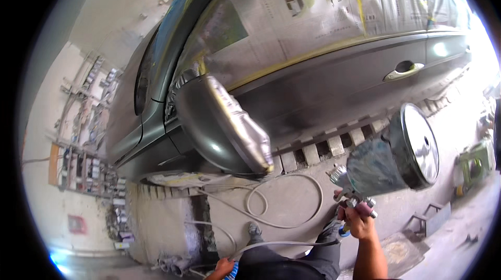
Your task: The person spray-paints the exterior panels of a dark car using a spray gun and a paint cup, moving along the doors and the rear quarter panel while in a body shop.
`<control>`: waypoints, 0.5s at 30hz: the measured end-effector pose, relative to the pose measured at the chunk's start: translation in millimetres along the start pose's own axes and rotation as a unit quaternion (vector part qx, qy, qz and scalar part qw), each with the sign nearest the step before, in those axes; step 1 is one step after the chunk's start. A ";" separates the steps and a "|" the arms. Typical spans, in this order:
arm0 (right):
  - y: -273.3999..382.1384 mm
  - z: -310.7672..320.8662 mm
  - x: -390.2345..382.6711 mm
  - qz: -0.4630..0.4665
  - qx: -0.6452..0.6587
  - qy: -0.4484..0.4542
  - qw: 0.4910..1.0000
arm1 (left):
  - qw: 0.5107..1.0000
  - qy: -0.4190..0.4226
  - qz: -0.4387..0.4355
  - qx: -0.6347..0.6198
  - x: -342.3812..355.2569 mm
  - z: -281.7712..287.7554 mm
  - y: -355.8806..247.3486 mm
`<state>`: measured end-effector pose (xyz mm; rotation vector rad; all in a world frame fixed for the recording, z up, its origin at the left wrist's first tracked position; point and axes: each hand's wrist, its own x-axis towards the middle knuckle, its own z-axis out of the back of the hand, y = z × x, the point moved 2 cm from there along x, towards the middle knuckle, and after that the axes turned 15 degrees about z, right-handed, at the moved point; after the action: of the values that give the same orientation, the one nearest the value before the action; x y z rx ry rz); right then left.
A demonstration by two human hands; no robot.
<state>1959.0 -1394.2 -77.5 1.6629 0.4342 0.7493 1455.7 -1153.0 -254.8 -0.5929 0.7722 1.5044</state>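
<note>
My right hand (360, 223) grips a paint spray gun (355, 203) by its handle, raised to the right of the car. On top of the gun sits a large paint-smeared cup (380, 160) with a shiny lid, tilted over to the right. Its nozzle points left toward the dark grey front door (318, 92) and the side mirror (209, 123). Low in the view, my left hand (224, 267) is closed around the pale air hose (282, 243), which runs across my legs toward the gun. Something with blue and white stripes shows beside that hand.
Newspaper and plastic masking sheet (313, 14) cover the car windows, edged with yellow tape. Loops of hose (284, 225) lie on the floor by my feet. A slatted floor grate (334, 144) runs beneath the car. A green container (475, 165) stands at right; cluttered shelves (88, 170) line the left wall.
</note>
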 end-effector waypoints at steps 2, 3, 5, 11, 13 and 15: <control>15.9 37.9 44.4 0.059 -0.025 0.081 0.995 | 0.999 -0.002 0.035 0.031 -55.6 -9.0 -58.0; 25.5 52.0 64.3 0.047 -0.014 0.081 0.996 | 0.998 0.021 0.046 0.033 -76.1 -15.2 -75.9; 38.7 72.8 94.0 0.013 0.004 0.099 0.995 | 0.995 0.061 0.079 -0.011 -110.8 -37.0 -95.4; 77.0 92.0 173.1 -0.032 0.006 0.203 0.979 | 0.995 0.046 0.048 -0.074 -174.9 -70.2 -154.1; 82.6 87.9 192.7 -0.039 0.025 0.226 0.973 | 0.991 0.046 0.056 -0.109 -177.9 -90.3 -147.2; 85.6 84.9 212.6 -0.043 0.025 0.241 0.969 | 0.991 0.044 0.056 -0.116 -184.8 -94.2 -161.3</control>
<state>2160.7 -1337.7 48.4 1.4889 0.8672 1.0883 1624.0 -1345.3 -193.9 -0.8061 0.7126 1.6945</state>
